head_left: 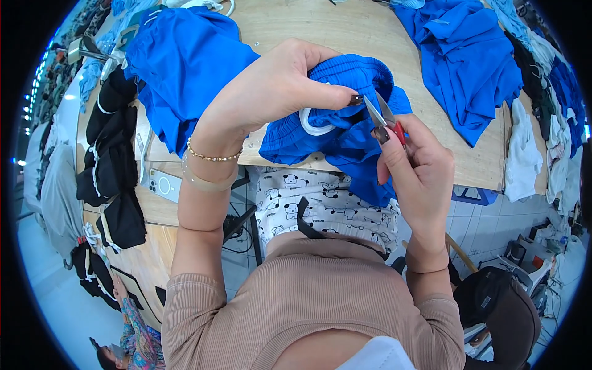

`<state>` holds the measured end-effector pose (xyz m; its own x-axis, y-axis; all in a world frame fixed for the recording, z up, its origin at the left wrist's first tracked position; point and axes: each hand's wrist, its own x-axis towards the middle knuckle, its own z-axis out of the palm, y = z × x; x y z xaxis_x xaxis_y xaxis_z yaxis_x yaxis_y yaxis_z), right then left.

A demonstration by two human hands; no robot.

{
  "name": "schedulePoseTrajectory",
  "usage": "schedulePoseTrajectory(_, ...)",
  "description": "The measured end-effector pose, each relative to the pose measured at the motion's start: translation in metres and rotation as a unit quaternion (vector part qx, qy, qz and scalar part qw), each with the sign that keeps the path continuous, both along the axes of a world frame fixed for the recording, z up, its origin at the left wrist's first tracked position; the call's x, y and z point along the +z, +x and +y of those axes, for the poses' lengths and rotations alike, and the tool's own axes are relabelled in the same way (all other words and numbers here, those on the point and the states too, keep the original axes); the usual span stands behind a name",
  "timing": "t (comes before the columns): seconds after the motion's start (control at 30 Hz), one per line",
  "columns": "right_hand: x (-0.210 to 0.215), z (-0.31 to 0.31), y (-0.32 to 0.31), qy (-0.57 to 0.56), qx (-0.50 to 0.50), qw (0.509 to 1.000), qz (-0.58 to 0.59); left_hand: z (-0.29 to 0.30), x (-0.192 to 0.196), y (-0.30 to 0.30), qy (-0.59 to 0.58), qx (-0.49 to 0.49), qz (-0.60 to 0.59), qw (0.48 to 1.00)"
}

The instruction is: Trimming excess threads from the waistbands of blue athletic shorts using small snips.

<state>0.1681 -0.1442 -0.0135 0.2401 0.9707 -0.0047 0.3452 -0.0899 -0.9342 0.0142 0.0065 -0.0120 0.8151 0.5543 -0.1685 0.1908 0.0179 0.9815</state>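
Observation:
A blue garment with a gathered elastic waistband (354,69) lies over the table's near edge, and part of it hangs down toward my lap. My left hand (290,83) grips the waistband, thumb on the near side and fingers hidden behind the cloth. In my right hand (419,157) is a pair of small scissors (383,114) with red handles. Their blades are parted and point up at the waistband, close to my left thumb. A white cord (316,126) loops out of the garment below my left hand.
On the wooden table (296,28), one blue garment pile (185,61) lies left and another blue pile (468,68) right. Tied black bundles (111,154) and a phone (164,185) are at the left. A dark chair (505,308) stands behind right; another person (132,333) is at lower left.

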Motion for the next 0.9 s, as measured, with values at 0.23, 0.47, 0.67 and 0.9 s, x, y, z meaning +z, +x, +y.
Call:
schedulePoseTrajectory(0.23, -0.011, 0.002, 0.000, 0.052, -0.009, 0.998, -0.045, 0.002, -0.001, 0.000, -0.010, 0.001, -0.007, 1.000)
schedulePoseTrajectory(0.47, -0.012, 0.001, 0.000, 0.048, -0.015, 0.998, -0.042, 0.001, -0.001, 0.000, -0.014, 0.004, -0.011, 1.000)
schedulePoseTrajectory(0.67, -0.008, 0.001, -0.001, 0.024, -0.019, 0.999, -0.043, 0.001, 0.000, 0.001, -0.002, 0.007, 0.002, 1.000)
schedulePoseTrajectory(0.9, -0.012, 0.003, -0.003, 0.051, -0.025, 0.997, -0.050, 0.001, -0.001, 0.001, -0.004, 0.010, -0.003, 1.000)
